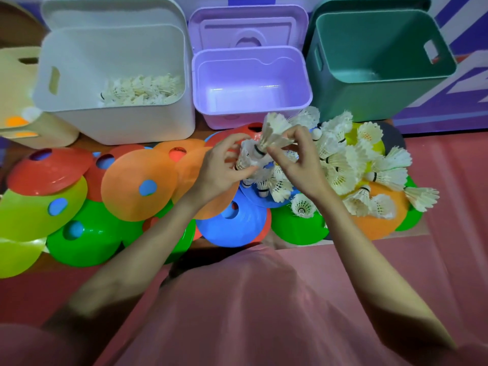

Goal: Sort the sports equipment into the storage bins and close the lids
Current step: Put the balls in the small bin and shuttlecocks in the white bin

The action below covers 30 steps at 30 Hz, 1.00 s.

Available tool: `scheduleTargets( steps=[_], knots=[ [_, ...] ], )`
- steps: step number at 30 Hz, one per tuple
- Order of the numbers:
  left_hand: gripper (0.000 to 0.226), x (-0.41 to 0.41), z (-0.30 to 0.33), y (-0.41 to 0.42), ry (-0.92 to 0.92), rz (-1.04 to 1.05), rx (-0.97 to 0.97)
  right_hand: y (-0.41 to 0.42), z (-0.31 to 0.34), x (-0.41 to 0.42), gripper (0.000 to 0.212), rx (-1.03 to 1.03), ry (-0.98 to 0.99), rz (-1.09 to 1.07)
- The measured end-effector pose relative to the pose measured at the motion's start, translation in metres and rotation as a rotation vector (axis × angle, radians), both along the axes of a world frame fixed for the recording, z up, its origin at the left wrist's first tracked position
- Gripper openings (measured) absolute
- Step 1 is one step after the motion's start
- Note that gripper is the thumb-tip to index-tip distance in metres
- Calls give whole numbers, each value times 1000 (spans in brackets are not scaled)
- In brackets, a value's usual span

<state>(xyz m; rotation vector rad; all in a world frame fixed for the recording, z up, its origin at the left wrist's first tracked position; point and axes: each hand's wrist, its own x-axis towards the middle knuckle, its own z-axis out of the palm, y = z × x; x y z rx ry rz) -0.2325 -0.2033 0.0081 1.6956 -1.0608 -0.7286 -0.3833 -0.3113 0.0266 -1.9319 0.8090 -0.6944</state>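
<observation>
My left hand (221, 167) holds a stack of white shuttlecocks (249, 161) in front of the purple bin (250, 112). My right hand (298, 159) pinches one shuttlecock (274, 130) and sets its cork end against that stack. A pile of several loose shuttlecocks (351, 165) lies to the right on flat cones. The white bin (116, 120), at back left, has several shuttlecocks (142, 89) inside. The purple bin and the green bin (369, 99) are open and hold nothing I can see.
Several disc cones lie across the floor: red (47, 170), orange (137, 180), yellow-green (31, 215), green (81, 241), blue (232, 220). A beige bin (23, 64) at far left holds orange and white balls (15, 121). The lids stand open behind the white and purple bins.
</observation>
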Motion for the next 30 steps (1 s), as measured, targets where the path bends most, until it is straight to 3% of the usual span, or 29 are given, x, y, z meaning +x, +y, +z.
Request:
scheduleTargets(
  steps=[5,8,11,13,16,23,29,30],
  knots=[
    [61,-1,-2,4,134,41,7,7,-3,4,29,-17,270,181],
    [64,1,-3,7,171,52,12,5,0,9,27,92,350,253],
    [60,3,-3,13,192,67,20,4,3,9,27,183,327,319],
    [58,4,-4,16,180,89,18,5,1,7,29,170,222,211],
    [58,8,-6,23,167,175,-17,-1,-11,0,31,15,170,32],
    [59,17,-18,39,157,322,-14,12,-49,4,36,-481,638,260],
    [57,20,-24,51,145,352,32,25,-68,18,3,-563,596,195],
    [57,21,-25,53,142,359,32,26,-69,17,6,-582,583,165]
  ],
)
